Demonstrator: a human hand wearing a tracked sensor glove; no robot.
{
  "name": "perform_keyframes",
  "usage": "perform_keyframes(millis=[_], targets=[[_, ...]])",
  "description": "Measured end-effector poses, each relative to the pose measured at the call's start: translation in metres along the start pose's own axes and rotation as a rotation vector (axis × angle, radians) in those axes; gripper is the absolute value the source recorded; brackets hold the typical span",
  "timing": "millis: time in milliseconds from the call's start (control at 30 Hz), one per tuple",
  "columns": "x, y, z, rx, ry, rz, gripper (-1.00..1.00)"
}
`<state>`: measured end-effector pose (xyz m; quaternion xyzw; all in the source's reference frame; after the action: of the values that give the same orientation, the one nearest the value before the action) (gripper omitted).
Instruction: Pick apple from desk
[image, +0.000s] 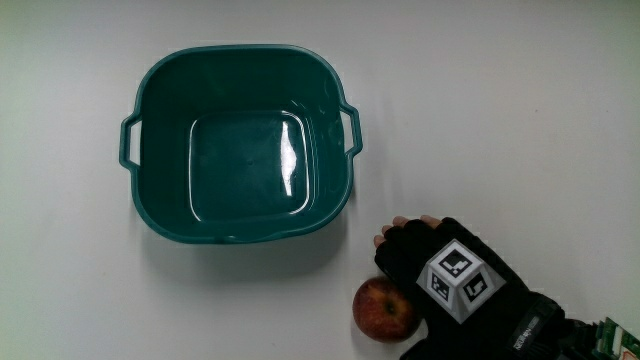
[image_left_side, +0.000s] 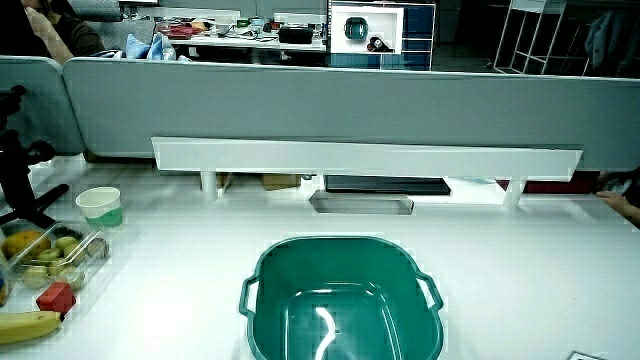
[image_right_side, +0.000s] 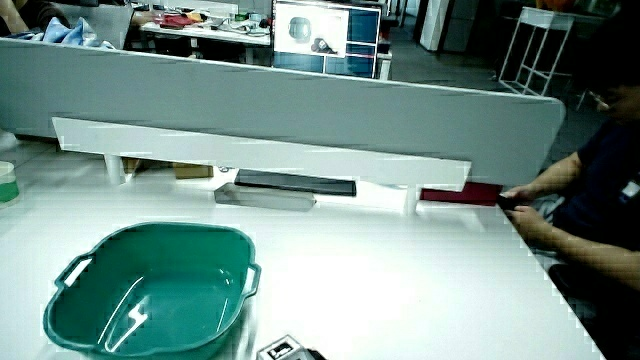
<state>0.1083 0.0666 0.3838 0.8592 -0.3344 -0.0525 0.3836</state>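
Your hand (image: 452, 282) rests just beside the apple (image: 385, 309), which lies on the tabletop (image: 520, 120) near its edge by you, nearer to you than the green basin (image: 240, 145). Whether the fingers have closed on the apple, I cannot tell.

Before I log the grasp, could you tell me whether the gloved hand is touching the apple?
Touching: in the main view the hand lies against the apple, no table showing between them.

The grip (image: 450, 275) wears a black fingerless glove bearing a white black-patterned cube (image: 458, 278)
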Motion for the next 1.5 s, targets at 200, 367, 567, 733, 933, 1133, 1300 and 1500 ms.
perform_keyframes(millis=[200,367,567,733,933,1133,1300,1500], targets=[[-0.0072,0.0047,-0.0013,-0.01,0.002,0.032,0.0],[-0.0106,0.006,-0.0003,-0.007,0.005,0.046,0.0],[-0.0106,0.0062,-0.0011,0.02,0.028,0.076,0.0],[-0.0104,0.0044,0.0021,0.064,0.035,0.088,0.14],[-0.0094,0.0081,-0.0002,0.047,0.038,0.091,0.3],[-0.0091,0.0081,-0.0001,0.066,0.054,0.113,0.46],[-0.0099,0.007,0.0025,0.09,0.044,0.116,0.59],[-0.009,0.0082,0.0011,0.104,0.065,0.13,0.76]])
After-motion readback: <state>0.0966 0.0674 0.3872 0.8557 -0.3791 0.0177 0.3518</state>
